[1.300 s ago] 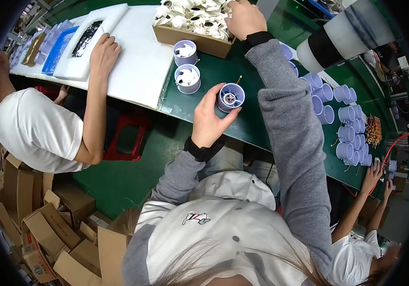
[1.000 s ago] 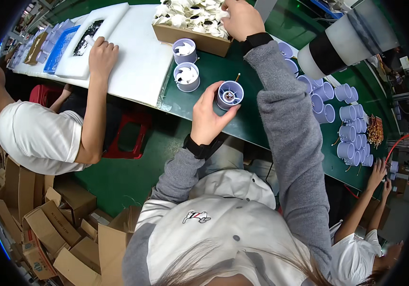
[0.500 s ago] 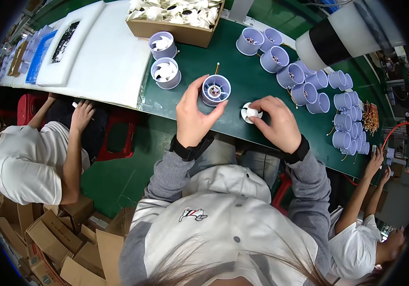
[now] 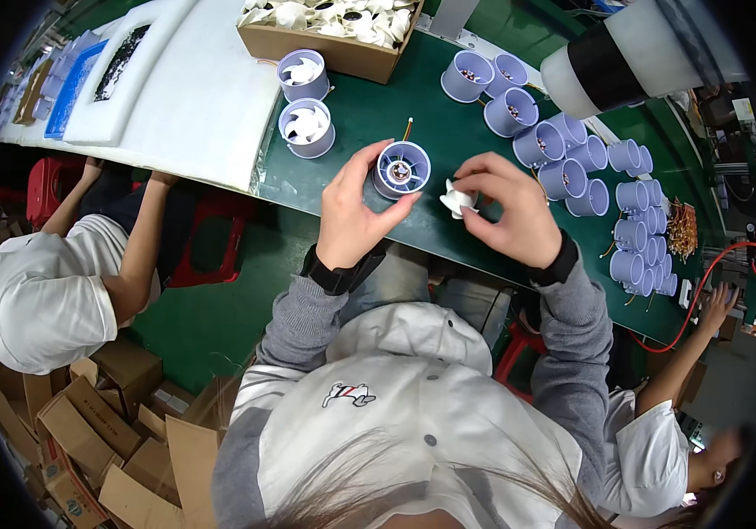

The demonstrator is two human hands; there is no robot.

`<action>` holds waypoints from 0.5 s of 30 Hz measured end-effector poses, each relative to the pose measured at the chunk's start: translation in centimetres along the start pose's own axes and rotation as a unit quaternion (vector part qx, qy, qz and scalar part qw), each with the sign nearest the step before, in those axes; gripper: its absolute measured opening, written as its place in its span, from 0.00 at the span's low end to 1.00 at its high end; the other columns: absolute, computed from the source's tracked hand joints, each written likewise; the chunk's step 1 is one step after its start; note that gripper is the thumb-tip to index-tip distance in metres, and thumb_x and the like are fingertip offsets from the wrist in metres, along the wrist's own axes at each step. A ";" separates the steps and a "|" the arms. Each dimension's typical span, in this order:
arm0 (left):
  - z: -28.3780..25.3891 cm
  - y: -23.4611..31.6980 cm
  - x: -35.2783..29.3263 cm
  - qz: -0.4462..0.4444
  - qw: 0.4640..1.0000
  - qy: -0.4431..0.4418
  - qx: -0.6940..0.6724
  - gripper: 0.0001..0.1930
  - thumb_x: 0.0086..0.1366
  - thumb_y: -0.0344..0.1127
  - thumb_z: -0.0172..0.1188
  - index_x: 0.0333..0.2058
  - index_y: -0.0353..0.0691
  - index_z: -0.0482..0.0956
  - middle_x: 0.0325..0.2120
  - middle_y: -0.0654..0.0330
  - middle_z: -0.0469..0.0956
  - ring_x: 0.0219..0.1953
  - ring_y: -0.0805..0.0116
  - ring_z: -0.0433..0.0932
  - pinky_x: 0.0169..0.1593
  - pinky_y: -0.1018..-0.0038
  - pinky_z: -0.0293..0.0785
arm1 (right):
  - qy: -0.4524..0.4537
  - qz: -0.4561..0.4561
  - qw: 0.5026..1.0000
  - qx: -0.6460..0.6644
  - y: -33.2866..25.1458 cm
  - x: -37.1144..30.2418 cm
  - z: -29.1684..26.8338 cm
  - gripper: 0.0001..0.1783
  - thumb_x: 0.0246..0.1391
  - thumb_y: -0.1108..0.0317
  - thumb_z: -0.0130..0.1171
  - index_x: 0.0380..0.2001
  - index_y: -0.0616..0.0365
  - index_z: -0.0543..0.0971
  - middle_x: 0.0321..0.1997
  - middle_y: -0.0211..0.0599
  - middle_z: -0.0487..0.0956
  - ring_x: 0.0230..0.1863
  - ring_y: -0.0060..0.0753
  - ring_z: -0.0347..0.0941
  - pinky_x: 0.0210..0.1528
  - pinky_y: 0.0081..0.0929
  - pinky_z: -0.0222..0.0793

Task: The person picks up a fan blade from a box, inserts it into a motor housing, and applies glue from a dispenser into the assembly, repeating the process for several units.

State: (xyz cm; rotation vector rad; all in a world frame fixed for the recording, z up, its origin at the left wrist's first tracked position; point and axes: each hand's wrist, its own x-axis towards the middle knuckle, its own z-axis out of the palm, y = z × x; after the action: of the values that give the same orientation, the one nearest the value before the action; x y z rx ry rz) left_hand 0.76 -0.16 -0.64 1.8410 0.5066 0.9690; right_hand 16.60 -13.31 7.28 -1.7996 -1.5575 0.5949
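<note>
- Gripping from its left in the head view, the left hand point(image 4: 351, 212) is curling thumb and fingers around a lilac housing point(image 4: 402, 182); its mouth is facing up, showing a bare core, no wheel.
- The right hand point(image 4: 510, 212) is pinching a tilted white fan wheel point(image 4: 456, 201) between thumb and fingertips, just beside that housing; whether the wheel is touching the table is hard to tell.
- Two fitted housings point(image 4: 310, 153) are already carrying wheels; the nearer ones in the right-hand group point(image 4: 536, 145) are lacking them, the farther ones being too small to judge; a carton point(image 4: 351, 59) is holding many more wheels.
- The green table point(image 4: 360, 110) is bearing all this, white foam point(image 4: 201, 106) adjoining its left; co-workers are sitting at both sides; cardboard boxes point(image 4: 135, 502) are crowding the lower left floor.
</note>
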 end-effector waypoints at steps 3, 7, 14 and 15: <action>-0.2 0.2 0.1 -0.004 1.000 -0.001 0.002 0.28 0.46 0.30 0.70 0.47 0.34 0.71 0.40 0.52 0.77 0.40 0.61 0.79 0.43 0.71 0.74 | 0.031 -0.066 0.997 0.011 -2.2 2.0 -1.0 0.12 0.41 0.79 0.60 0.34 0.63 0.78 0.40 0.37 0.73 0.37 0.33 0.74 0.36 0.24 0.70; -0.3 0.3 0.1 -0.010 1.000 -0.010 0.009 0.29 0.45 0.31 0.70 0.48 0.35 0.71 0.40 0.51 0.77 0.40 0.58 0.79 0.43 0.70 0.74 | 0.016 -0.127 0.992 -0.014 -2.1 4.5 0.7 0.11 0.41 0.79 0.60 0.33 0.64 0.78 0.39 0.37 0.73 0.35 0.33 0.74 0.35 0.24 0.70; -0.4 0.2 -0.1 -0.020 1.000 -0.013 0.020 0.29 0.44 0.31 0.69 0.47 0.35 0.71 0.39 0.51 0.77 0.40 0.59 0.79 0.44 0.70 0.74 | -0.053 -0.173 0.978 -0.105 -1.5 6.2 1.5 0.10 0.39 0.79 0.61 0.31 0.63 0.78 0.38 0.38 0.74 0.36 0.37 0.73 0.35 0.27 0.70; -0.3 0.3 -0.1 -0.022 1.000 -0.008 0.019 0.28 0.44 0.30 0.69 0.47 0.35 0.72 0.39 0.52 0.78 0.40 0.62 0.79 0.45 0.72 0.74 | -0.059 -0.175 0.977 -0.110 -1.3 6.2 1.6 0.10 0.39 0.79 0.61 0.30 0.63 0.78 0.38 0.38 0.74 0.37 0.38 0.73 0.35 0.28 0.70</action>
State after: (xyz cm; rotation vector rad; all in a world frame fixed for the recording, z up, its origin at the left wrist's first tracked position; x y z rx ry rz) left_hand 0.43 -0.13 -0.36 1.8628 0.5564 0.9204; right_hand 15.71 -6.84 7.73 -1.6097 -2.0311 0.3773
